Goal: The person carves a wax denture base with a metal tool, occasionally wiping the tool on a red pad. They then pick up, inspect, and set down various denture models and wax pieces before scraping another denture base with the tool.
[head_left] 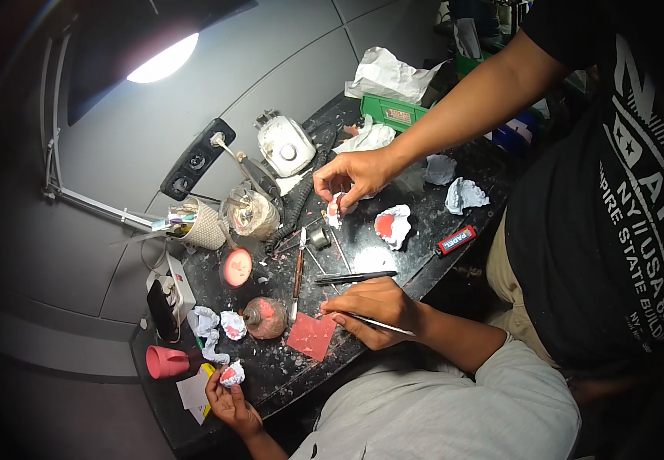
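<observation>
At the lower left of the head view, my left hand [234, 405] is closed around a small white plaster dental cast [232, 374] with pink wax on it. My right hand [382, 313] grips a slim metal hand instrument [382, 325], its handle pointing back past the wrist. The fingertips of that hand are over a pink wax sheet [311, 336] on the black worktop. Between my hands stand a round glass burner [265, 317] and a wax knife [299, 272] with a brown handle. Two more casts [233, 325] [206, 323] lie above my left hand.
A co-worker's hand [353, 178] holds a cast with pink-red wax [335, 211] over the bench. Another cast [393, 226], a black pen [356, 277], a pink cup [167, 362], a white motor unit [284, 144] and a power strip [197, 159] surround the work area.
</observation>
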Motion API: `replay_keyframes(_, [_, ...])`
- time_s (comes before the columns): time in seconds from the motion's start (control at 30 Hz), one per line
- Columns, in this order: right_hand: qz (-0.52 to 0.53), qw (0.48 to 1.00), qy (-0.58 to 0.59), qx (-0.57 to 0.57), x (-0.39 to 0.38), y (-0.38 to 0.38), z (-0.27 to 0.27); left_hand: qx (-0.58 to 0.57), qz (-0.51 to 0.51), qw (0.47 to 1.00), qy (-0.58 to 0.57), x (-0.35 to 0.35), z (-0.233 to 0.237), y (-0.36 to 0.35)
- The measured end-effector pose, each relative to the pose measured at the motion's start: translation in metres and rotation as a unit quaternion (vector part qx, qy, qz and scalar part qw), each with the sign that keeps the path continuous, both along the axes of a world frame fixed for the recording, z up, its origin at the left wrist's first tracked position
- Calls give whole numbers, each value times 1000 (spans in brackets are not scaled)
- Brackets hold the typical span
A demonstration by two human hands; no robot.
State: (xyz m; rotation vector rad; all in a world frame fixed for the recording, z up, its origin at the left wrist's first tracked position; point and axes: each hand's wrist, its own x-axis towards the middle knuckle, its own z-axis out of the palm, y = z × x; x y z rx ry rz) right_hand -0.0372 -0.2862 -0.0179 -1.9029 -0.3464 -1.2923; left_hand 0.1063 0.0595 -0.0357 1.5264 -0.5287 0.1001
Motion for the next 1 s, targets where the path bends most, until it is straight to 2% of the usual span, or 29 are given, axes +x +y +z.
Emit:
replay_keyframes(0.2, [6, 999, 39, -5, -2, -2, -1, -3, 1, 1000, 2, -3, 1, -2])
replay_keyframes(0.57, [-2, 999, 35, 11, 3, -1, 5, 25, -23, 999, 22, -7, 8, -8])
replay_keyframes(1.0, [10, 999, 40, 20, 0, -4, 7, 59, -4, 998, 39, -9, 8, -9])
